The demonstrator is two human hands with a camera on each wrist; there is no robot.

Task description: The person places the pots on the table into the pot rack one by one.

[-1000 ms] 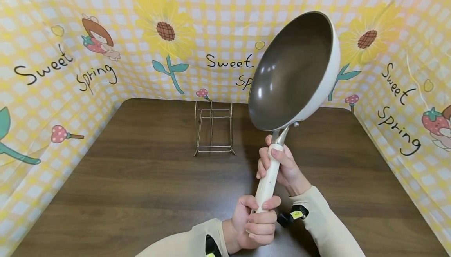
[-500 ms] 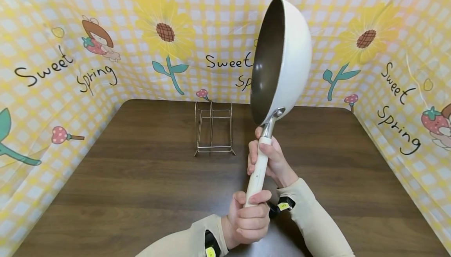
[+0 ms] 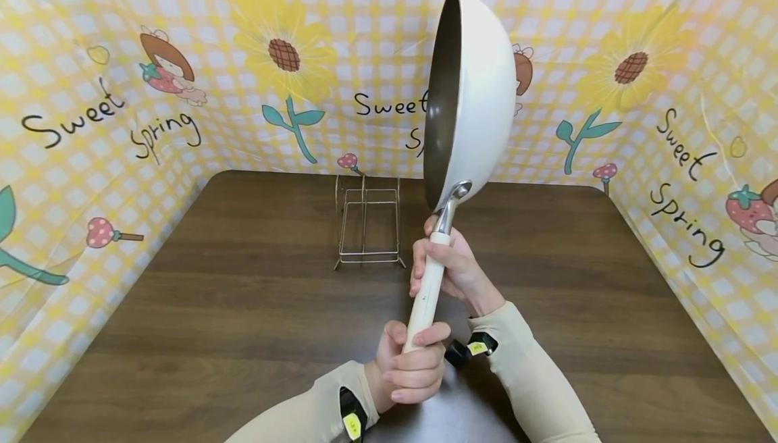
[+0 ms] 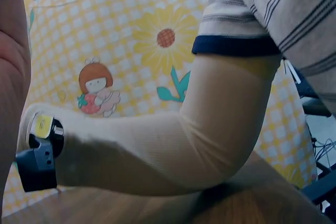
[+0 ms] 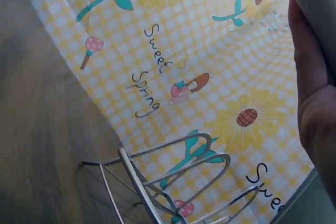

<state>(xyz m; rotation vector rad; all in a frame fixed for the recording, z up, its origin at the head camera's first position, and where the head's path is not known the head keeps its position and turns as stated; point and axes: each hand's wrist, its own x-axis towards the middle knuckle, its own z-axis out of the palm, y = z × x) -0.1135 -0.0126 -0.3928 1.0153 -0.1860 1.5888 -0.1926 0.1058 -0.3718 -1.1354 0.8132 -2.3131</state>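
A deep frying pan [image 3: 483, 92], white outside and dark grey-brown inside, is held up above the table with its bowl uppermost and its opening facing left. My left hand [image 3: 413, 365] grips the lower end of its white handle [image 3: 424, 298]. Higher on the handle, just below the metal neck, my right hand [image 3: 456, 267] holds it with curled fingers. Behind and left of the hands stands a metal wire rack [image 3: 369, 253], which also shows as bent wire loops in the right wrist view. The left wrist view mostly shows the other sleeved arm [image 4: 142, 156], not the pan.
A dark wooden table [image 3: 243, 321] spreads under the hands. Yellow checked cloth [image 3: 365, 38] with flowers and lettering rises along its back and both sides. Each sleeve carries a black wrist camera.
The pan has turned from showing its dark inside to showing its white outer side. Pan and both hands have shifted left, and the pan's bowl stands higher. Both grips look unchanged.
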